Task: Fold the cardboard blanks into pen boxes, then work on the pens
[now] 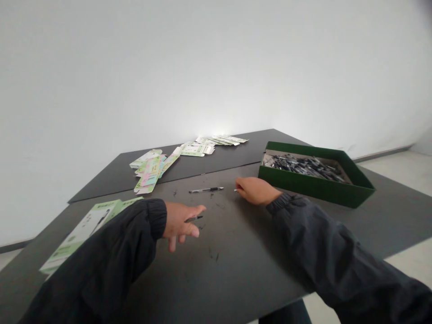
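My left hand (182, 221) is over the near part of the table, left of centre. A dark pen (194, 218) shows between its thumb and forefinger, its back end hidden by the hand; the other fingers hang loosely. Further right, my right hand (254, 190) is closed close to the tabletop, just left of the green box. A short pale end of a pen (235, 190) sticks out from its fingers; the rest is covered. Between and beyond the hands, a clear pen with a black grip (206, 190) lies flat on the table.
An open green box (317, 188) with many black pens (300, 165) stands on the right. Green-and-white pen cartons (81, 229) lie by my left sleeve. Flattened cartons and coloured slips (150, 171) are further back, with more flat cartons (195, 148) near the wall. Dark marks dot the grey table (236, 265).
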Tool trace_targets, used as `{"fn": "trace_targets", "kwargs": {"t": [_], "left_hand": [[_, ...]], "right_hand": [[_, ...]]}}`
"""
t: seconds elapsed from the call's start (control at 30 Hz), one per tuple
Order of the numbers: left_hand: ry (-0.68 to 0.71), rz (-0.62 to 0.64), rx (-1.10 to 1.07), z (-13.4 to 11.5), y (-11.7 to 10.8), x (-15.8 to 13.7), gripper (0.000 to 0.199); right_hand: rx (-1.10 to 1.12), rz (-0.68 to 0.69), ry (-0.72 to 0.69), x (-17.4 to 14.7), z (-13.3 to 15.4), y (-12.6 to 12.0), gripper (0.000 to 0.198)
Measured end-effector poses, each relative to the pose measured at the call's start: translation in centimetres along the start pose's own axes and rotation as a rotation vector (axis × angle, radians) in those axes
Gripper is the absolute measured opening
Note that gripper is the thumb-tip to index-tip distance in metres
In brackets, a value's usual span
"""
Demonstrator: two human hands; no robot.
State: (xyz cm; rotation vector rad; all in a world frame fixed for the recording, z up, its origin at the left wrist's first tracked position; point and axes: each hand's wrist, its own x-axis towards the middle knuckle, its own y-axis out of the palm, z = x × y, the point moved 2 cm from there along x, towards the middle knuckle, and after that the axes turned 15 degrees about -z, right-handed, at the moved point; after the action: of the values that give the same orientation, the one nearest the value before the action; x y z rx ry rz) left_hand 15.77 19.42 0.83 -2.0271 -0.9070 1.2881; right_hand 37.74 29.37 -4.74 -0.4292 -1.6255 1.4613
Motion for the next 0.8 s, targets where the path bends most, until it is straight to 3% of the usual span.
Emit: {"fn": "trace_targets", "kwargs": {"t": [0.17,0.47,0.8], "left_hand": [[-0.008,-0.008,-0.029,-0.2,0.0,-0.1,0.069],[0.003,0.011,-0.056,-0.4,0.0,-0.2,0.071],[-0.030,0.033,-0.038,-0.9,0.0,-0.4,0.067]], "right_hand": [[-0.134,0.089,0.075,-0.2,-3.8,0.3,0.017],[-0.178,0.163,0.097,-0.5,-3.3,0.3,0.019],[-0.098,-0.007,0.172,-0.3,-3.5,0.0,0.026]]}}
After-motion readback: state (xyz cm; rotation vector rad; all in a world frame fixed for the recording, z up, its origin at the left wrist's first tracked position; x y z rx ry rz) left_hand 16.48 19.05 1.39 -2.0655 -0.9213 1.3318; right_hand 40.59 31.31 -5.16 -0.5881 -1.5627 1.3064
